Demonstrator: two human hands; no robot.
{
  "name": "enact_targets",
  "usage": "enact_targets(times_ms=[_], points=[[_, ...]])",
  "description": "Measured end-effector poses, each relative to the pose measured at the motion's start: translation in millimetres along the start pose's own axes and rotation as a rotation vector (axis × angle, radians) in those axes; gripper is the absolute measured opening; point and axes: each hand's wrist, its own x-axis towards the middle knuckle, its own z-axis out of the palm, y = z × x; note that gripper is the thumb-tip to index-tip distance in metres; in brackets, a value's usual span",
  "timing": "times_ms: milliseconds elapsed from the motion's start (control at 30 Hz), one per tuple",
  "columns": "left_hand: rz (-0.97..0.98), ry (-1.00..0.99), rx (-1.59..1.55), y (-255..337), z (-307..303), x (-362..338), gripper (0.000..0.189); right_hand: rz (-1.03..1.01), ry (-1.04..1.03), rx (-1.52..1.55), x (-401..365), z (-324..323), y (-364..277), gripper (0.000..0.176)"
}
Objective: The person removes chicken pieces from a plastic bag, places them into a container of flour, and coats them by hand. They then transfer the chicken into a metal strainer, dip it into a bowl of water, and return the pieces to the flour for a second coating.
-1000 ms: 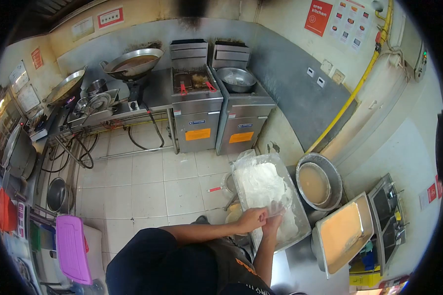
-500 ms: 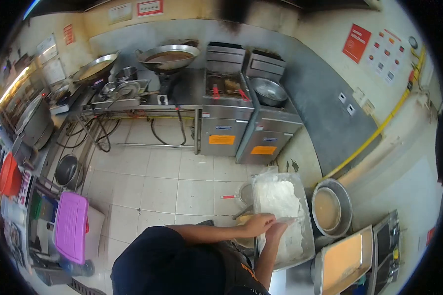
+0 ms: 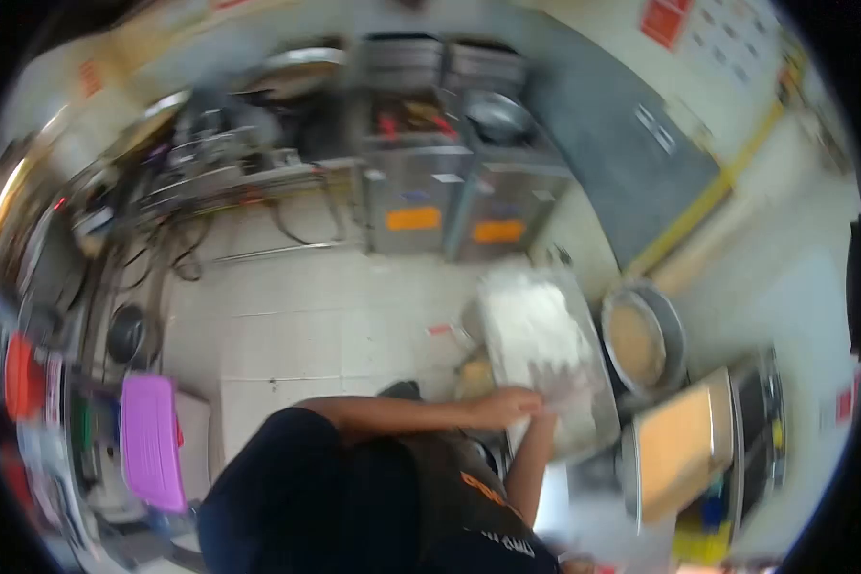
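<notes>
My left hand comes in from the left, its fingers closed at my right wrist, on what looks like the cuff of a thin clear plastic glove. My right hand is inside this glove, fingers spread above the white powder. Blur hides the fingertips, so contact with the powder cannot be told. The powder lies in a long rectangular tub.
Right of the tub stands a round metal pot with a tan mixture. A rectangular tray of orange-tan contents is nearer me. Fryers line the back; a purple-lidded bin stands left.
The view has shifted and blurred. My right hand's fingers, bunched together before, are now spread forward over the powder, while my left hand stays at the right wrist.
</notes>
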Motion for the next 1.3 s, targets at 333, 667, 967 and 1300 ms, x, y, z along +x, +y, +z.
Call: enact_targets(times_ms=[333, 667, 967, 1300], points=[[-0.339, 0.565, -0.128, -59, -71, 35, 0.027, -0.066, 0.231, -0.380, -5, 28, -3, 0.050], [-0.286, 0.235, 0.485, -194, -149, 131, 0.017, -0.144, 0.141, -0.799, 67, 73, 89, 0.027], [-0.571, 0.336, -0.254, -213, -120, 105, 0.019, -0.276, 0.155, -1.251, 122, 92, 121, 0.027], [-0.961, 0.327, -0.877, -190, -159, 115, 0.024, -0.436, -0.277, -1.623, 73, 138, 108, 0.014]])
